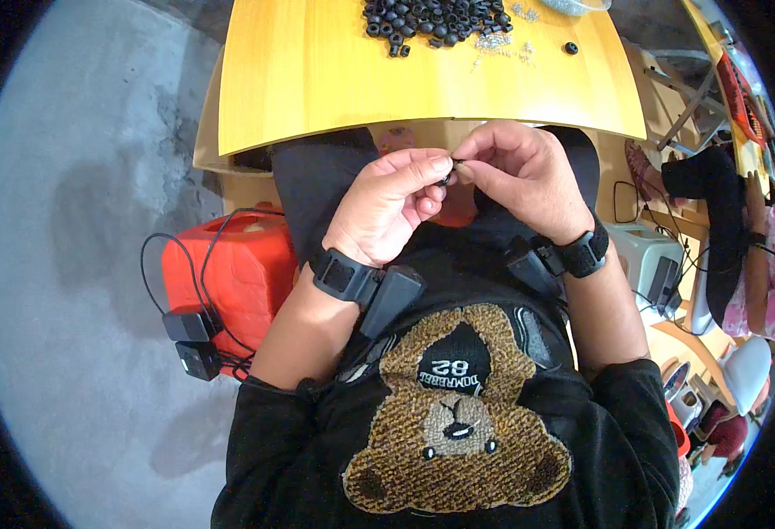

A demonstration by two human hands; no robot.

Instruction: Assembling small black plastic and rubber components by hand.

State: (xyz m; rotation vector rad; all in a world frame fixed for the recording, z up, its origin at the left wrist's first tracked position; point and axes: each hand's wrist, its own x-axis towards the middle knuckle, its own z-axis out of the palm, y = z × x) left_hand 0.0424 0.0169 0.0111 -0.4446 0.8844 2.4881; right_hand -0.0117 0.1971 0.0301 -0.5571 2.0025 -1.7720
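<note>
My left hand (pixel 387 198) and my right hand (pixel 526 179) meet in front of the table's near edge, fingertips almost touching. Between the left thumb and fingers sits a small black plastic part (pixel 444 181), mostly covered. The right thumb and index finger are pinched together right against it; what lies in that pinch is too small and hidden to name. Beyond the hands, on the yellow table (pixel 334 84), lies a pile of small rounded black plastic parts (pixel 436 19). Loose small metal springs (pixel 495 42) are scattered at its right side.
One black part (pixel 571 48) lies apart, near a clear bowl (pixel 577 5) at the far edge. A red plastic stool (pixel 228 264) with black cables and boxes stands at left. At right are a pale stool (pixel 647 260) and another person's arm (pixel 756 212).
</note>
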